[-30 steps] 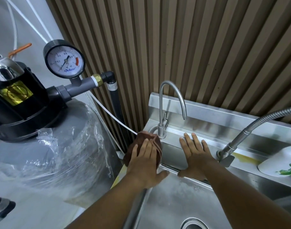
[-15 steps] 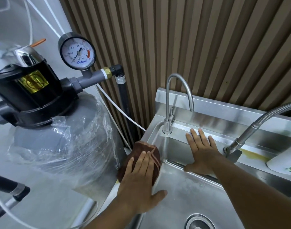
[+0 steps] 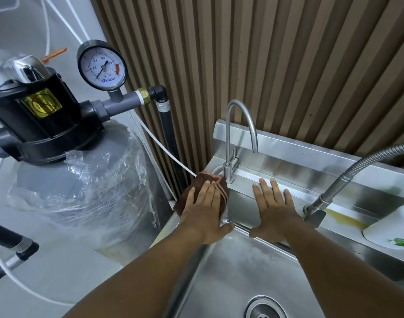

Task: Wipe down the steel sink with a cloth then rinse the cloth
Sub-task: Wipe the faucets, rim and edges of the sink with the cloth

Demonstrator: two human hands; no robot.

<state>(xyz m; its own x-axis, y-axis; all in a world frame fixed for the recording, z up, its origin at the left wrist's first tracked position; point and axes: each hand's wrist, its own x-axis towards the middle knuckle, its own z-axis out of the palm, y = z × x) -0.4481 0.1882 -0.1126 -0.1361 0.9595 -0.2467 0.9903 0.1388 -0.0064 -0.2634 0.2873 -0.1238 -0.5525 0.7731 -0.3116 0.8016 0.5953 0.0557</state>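
Note:
A brown cloth (image 3: 196, 187) lies bunched on the back left corner of the steel sink (image 3: 247, 267), just left of the small gooseneck tap (image 3: 231, 138). My left hand (image 3: 204, 210) lies flat on top of the cloth with straight fingers, pressing it onto the rim. My right hand (image 3: 273, 210) rests flat, fingers spread, on the sink's back wall and ledge. The drain (image 3: 264, 309) shows at the bottom of the basin.
A flexible metal hose tap (image 3: 338, 182) rises at the right, with a white dish (image 3: 394, 226) on the ledge beyond it. Left of the sink stands a grey wrapped filter tank (image 3: 86, 191) with a black valve head and a pressure gauge (image 3: 102, 65). A slatted wall is behind.
My left hand has slid the cloth back along the left rim toward the tap's base, after pulling it nearer half a second ago. My right hand stays flat on the back wall.

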